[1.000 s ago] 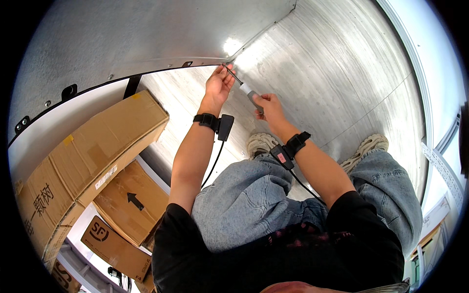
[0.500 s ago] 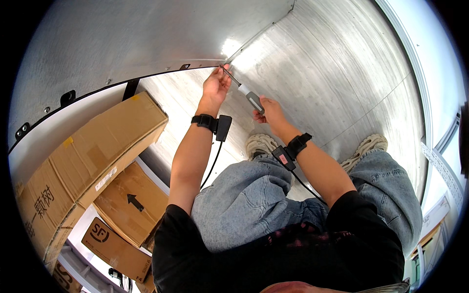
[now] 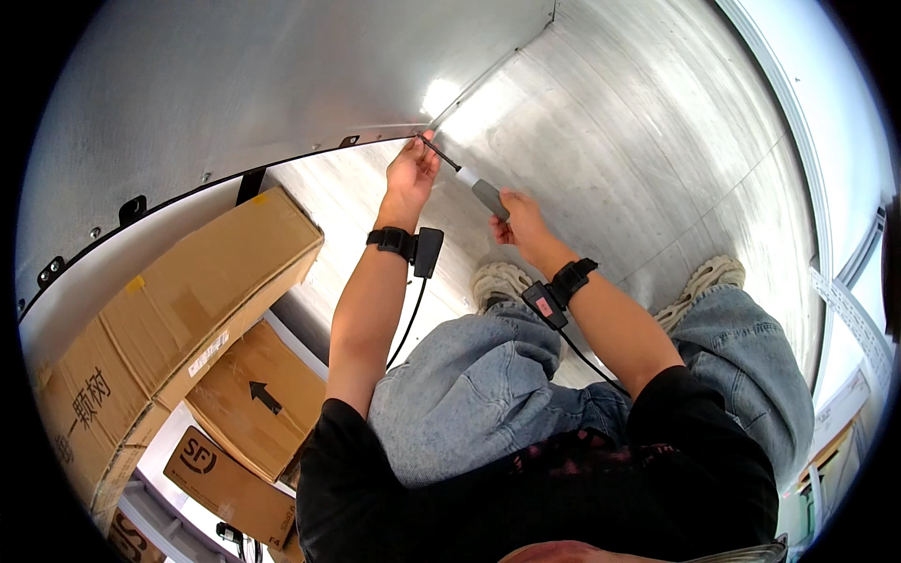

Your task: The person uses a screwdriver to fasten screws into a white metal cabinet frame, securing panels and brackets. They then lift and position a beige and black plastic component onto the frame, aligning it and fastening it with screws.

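My right hand is wrapped round the grey handle of a screwdriver. Its dark shaft slants up and left to the lower corner of a large silver metal panel. At that corner my left hand has its fingers bent close round the screwdriver's tip. Whether the fingers pinch a screw or just the tip is too small to make out. Screws and black brackets sit along the panel's lower edge.
Stacked cardboard boxes stand to my left, beneath the panel's edge. Pale wood-look floor lies ahead and right, with a white frame at the far right. My shoes are near my hands. Cables run from both wrist straps.
The panel's corner and the screwdriver tip sit slightly lower and further left in view. The screwdriver's handle has turned a little in my right hand. Both hands keep their places on it.
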A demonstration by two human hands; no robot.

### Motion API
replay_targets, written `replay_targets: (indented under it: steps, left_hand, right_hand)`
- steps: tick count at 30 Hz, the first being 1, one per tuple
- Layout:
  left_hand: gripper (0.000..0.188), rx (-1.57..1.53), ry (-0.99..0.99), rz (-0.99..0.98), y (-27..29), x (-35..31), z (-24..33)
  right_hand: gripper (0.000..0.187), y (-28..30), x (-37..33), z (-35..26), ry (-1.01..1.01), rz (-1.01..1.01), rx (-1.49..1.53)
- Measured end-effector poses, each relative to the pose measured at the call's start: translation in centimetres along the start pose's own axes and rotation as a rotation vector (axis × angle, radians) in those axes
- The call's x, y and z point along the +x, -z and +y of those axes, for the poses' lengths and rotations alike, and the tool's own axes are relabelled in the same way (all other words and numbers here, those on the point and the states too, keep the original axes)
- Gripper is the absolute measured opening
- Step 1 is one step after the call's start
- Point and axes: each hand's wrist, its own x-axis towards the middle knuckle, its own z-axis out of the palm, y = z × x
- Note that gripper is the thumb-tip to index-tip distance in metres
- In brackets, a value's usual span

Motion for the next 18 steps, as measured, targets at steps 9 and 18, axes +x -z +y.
replay_targets:
  steps: [9, 18]
  left_hand:
    - [0.021, 0.002, -0.003, -0.020, 0.3, 0.3, 0.0]
    - [0.021, -0.007, -0.002, 0.004, 0.2, 0.2, 0.1]
  right_hand:
    - [0.046, -0.4, -0.6, -0.6, 0.025, 0.017, -0.052]
    - [0.048, 0.1, -1.1, -1.6, -0.039, -0.067, -0.101]
